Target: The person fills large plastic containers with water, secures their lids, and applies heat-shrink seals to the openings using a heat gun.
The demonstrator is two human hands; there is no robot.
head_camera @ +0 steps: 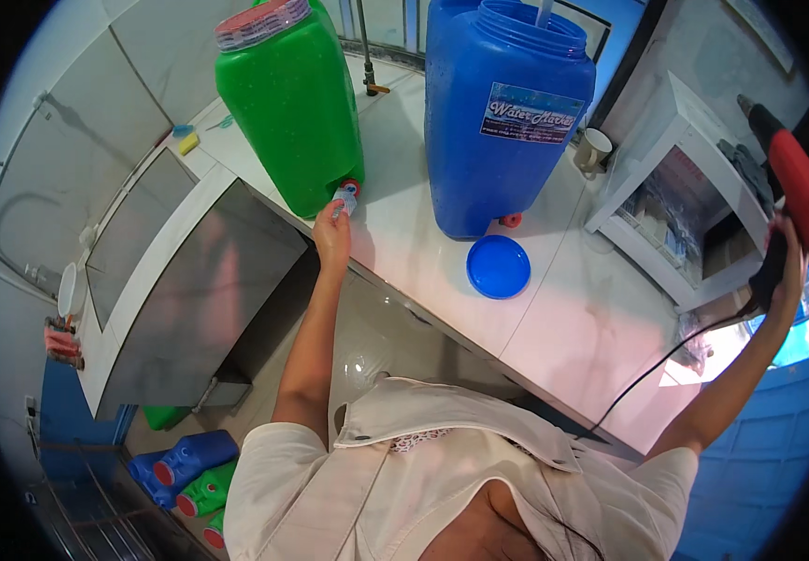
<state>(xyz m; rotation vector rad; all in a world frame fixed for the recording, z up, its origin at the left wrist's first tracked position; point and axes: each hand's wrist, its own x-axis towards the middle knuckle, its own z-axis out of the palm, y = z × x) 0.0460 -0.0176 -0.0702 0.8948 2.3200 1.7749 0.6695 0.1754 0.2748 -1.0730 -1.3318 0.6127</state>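
My left hand (334,228) pinches a printed plastic shrink seal (345,200) at the low spout of a green plastic water jug (292,112). The spout's red cap (352,186) shows just above the fingers. A wrapped printed band (264,24) circles the jug's top cap. Off to the right, my right hand (790,263) grips a red and black heat gun (800,179), its nozzle pointing up and away. A blue water jug (506,140) stands uncapped between the two hands, with a pale tube in its mouth. Its round blue lid (498,267) rests on the counter.
The heat gun's black cord (646,372) runs over the white tiled counter (439,280). A white cabinet (678,203) and a mug (592,151) stand at the right. A steel sink (145,189) and yellow sponge (189,144) are leftward. Several jugs (197,456) lie on the floor.
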